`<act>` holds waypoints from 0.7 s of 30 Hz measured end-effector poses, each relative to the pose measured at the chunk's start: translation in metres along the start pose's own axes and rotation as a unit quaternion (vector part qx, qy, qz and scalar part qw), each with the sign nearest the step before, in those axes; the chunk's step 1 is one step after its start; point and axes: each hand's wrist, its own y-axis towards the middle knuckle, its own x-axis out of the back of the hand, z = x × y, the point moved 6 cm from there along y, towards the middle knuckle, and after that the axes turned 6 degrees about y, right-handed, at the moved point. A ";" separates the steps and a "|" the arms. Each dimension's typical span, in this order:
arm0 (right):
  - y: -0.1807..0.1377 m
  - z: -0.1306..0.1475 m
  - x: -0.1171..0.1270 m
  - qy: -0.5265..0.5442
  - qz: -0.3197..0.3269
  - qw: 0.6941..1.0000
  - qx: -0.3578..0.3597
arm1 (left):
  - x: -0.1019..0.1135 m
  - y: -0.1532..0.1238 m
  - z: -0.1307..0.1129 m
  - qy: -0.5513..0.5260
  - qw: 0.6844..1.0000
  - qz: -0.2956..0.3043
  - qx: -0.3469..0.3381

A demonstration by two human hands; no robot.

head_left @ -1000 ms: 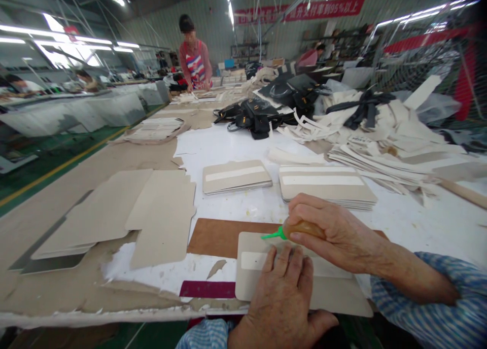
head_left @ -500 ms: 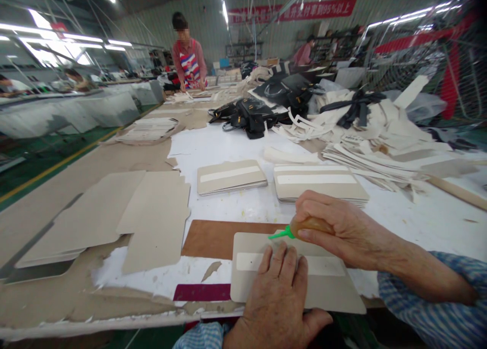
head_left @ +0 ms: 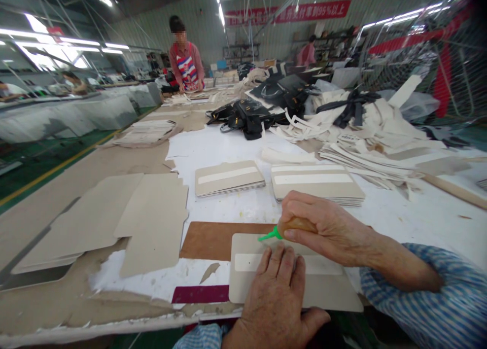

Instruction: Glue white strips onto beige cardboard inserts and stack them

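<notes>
My right hand (head_left: 323,227) is wrapped round an amber glue bottle (head_left: 299,225) with a green nozzle. The nozzle's tip points left and down at the upper part of a beige panel (head_left: 243,283), at or just over its surface; I cannot tell if it touches. My left hand (head_left: 276,293) lies flat on that panel, fingers stretched across its white strip (head_left: 323,266). Under the panel's upper left part lies a brown leather-like piece (head_left: 207,240). A dark purple strip (head_left: 200,294) shows beside the panel's left edge.
Two stacks of beige panels with white strips, a left stack (head_left: 230,177) and a right stack (head_left: 319,186), lie beyond my hands. Larger beige sheets (head_left: 152,222) spread at left. Black bags (head_left: 251,115) and pale scraps (head_left: 380,126) are heaped farther back. A person (head_left: 186,60) stands at the far end.
My right hand has moved left with the glue bottle, the nozzle tip travelling along the panel's upper part. My left hand stays on the panel. The view has shifted slightly.
</notes>
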 end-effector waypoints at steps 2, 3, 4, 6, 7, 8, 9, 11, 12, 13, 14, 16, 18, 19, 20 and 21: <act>-0.004 -0.003 0.004 -0.001 0.006 1.000 -0.019 | 0.001 0.000 0.000 -0.002 1.000 -0.006 -0.002; -0.006 -0.005 0.006 -0.003 0.007 1.000 -0.028 | 0.001 0.000 0.000 -0.003 1.000 -0.009 -0.001; -0.009 -0.007 0.008 -0.005 0.007 0.999 -0.037 | 0.001 0.000 0.000 -0.003 1.000 -0.011 -0.001; -0.013 -0.010 0.011 -0.008 0.014 0.999 -0.050 | 0.001 -0.001 0.000 -0.001 1.000 -0.013 0.000; -0.015 -0.012 0.012 -0.008 0.018 0.998 -0.054 | 0.001 -0.001 0.000 0.002 1.000 -0.014 0.001; -0.016 -0.013 0.012 -0.007 0.021 0.998 -0.056 | 0.001 -0.001 0.000 0.004 1.000 -0.016 0.000; -0.018 -0.014 0.013 -0.006 0.022 0.998 -0.057 | 0.001 -0.002 0.000 0.007 1.000 -0.018 -0.001; -0.019 -0.015 0.015 -0.007 0.017 0.998 -0.058 | 0.001 -0.002 0.000 0.011 1.000 -0.020 -0.005; -0.020 -0.016 0.016 -0.008 0.015 0.998 -0.058 | 0.001 -0.001 0.000 0.013 1.000 -0.020 -0.005; -0.020 -0.016 0.017 -0.008 0.013 0.998 -0.058 | 0.002 -0.001 0.001 0.015 1.000 -0.021 -0.005; -0.020 -0.017 0.017 -0.008 0.012 0.998 -0.059 | 0.002 -0.001 0.001 0.017 1.000 -0.023 -0.004; -0.021 -0.018 0.019 -0.009 0.008 0.998 -0.064 | 0.003 0.000 0.001 0.020 0.999 -0.029 -0.004; -0.021 -0.019 0.019 -0.006 0.006 0.998 -0.070 | 0.004 0.000 0.000 0.023 0.999 -0.034 -0.006; -0.021 -0.019 0.019 -0.003 0.006 0.997 -0.071 | 0.004 0.000 -0.001 0.023 0.999 -0.036 -0.006; -0.021 -0.019 0.018 0.001 0.006 0.997 -0.071 | 0.004 -0.001 -0.001 0.024 0.999 -0.037 -0.005; -0.021 -0.019 0.017 0.006 0.005 0.998 -0.070 | 0.004 -0.001 -0.001 0.024 0.999 -0.039 -0.002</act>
